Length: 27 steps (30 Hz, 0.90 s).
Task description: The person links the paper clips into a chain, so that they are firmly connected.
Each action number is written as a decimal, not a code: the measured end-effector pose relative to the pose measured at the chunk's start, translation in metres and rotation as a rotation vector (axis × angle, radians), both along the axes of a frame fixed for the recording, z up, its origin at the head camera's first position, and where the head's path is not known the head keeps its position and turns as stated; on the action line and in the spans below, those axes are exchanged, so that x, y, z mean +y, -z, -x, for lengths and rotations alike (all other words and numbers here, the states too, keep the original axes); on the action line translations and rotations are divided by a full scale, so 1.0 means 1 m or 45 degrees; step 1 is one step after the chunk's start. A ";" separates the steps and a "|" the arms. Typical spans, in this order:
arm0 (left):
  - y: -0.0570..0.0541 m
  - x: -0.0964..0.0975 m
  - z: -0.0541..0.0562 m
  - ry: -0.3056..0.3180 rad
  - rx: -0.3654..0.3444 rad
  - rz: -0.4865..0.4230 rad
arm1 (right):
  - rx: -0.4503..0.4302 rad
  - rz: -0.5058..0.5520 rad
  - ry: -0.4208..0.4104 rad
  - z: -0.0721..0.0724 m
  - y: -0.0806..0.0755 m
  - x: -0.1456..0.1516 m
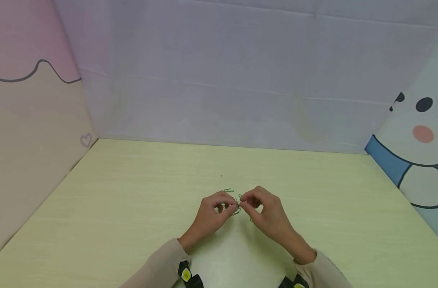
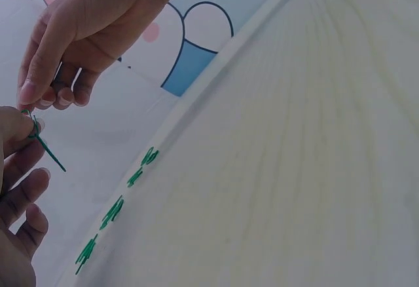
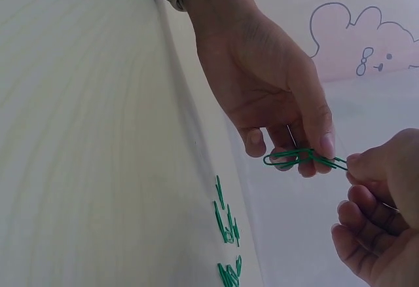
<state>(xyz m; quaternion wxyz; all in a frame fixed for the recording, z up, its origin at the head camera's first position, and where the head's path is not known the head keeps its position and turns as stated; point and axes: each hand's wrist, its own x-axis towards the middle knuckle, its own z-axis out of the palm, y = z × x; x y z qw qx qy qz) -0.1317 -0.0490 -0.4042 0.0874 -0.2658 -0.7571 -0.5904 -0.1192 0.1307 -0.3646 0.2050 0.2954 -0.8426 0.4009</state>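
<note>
Near the middle of the table, my left hand [image 1: 212,211] and right hand [image 1: 270,211] meet fingertip to fingertip. Between them are linked green paper clips [image 3: 288,156], best seen in the right wrist view. My left thumb and fingers pinch them, with one looped end sticking out. The right thumb and forefinger pinch the opposite end. From the left wrist view, a green paper clip [image 2: 51,154] hangs down at a slant from the left fingers. How exactly the clips are joined is partly hidden by the fingertips.
Several loose green paper clips [image 2: 111,212] lie on the pale wooden table [image 1: 132,192], around and behind the hands. One loose paper clip [image 1: 229,190] lies just beyond the left fingers. A light cloth wall [image 1: 211,100] stands at the back, with printed panels on both sides.
</note>
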 end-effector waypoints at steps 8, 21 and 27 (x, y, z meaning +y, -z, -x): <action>0.000 -0.001 0.000 -0.050 -0.006 0.001 | -0.035 -0.042 -0.002 0.001 -0.001 0.004; 0.001 -0.001 0.002 -0.069 0.018 -0.039 | -0.170 -0.215 -0.022 0.006 0.001 0.009; 0.001 -0.001 0.002 -0.092 -0.005 -0.055 | -0.205 -0.256 -0.023 0.009 0.003 0.013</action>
